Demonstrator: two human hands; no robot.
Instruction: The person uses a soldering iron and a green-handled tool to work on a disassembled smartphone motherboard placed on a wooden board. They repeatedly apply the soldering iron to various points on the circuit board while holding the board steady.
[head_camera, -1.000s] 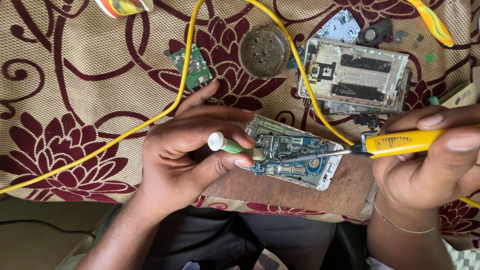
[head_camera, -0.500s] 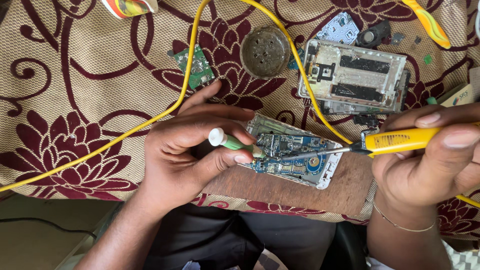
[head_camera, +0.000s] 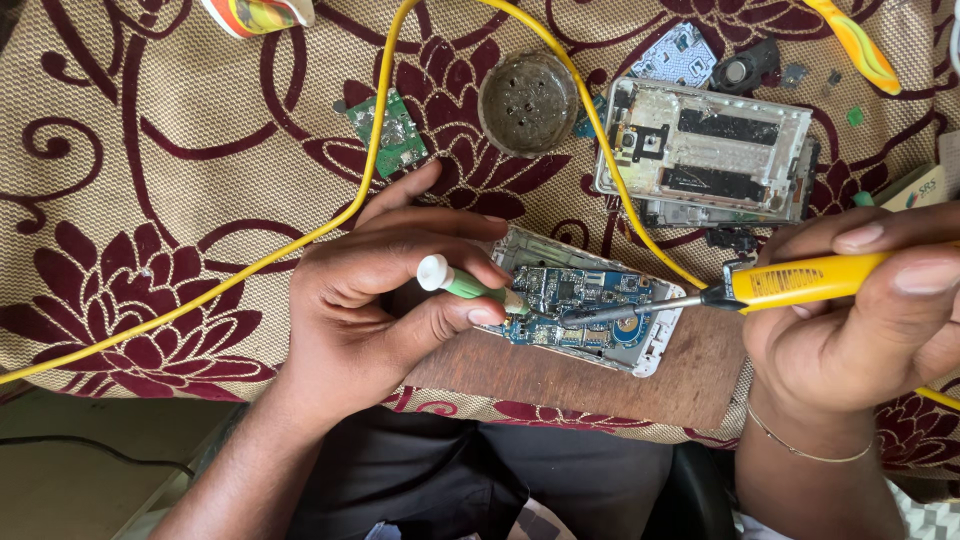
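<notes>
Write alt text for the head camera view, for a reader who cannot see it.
A person's right hand holds a yellow soldering iron with its tip on the blue circuit board of an opened phone, while the left hand pinches a green-handled tool against the board. The phone lies on a wooden block over a floral cloth.

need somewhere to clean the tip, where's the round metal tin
In the head view the round grey metal tin sits at top centre on the flowered cloth, between the small green circuit board and the stripped phone frame.
</notes>
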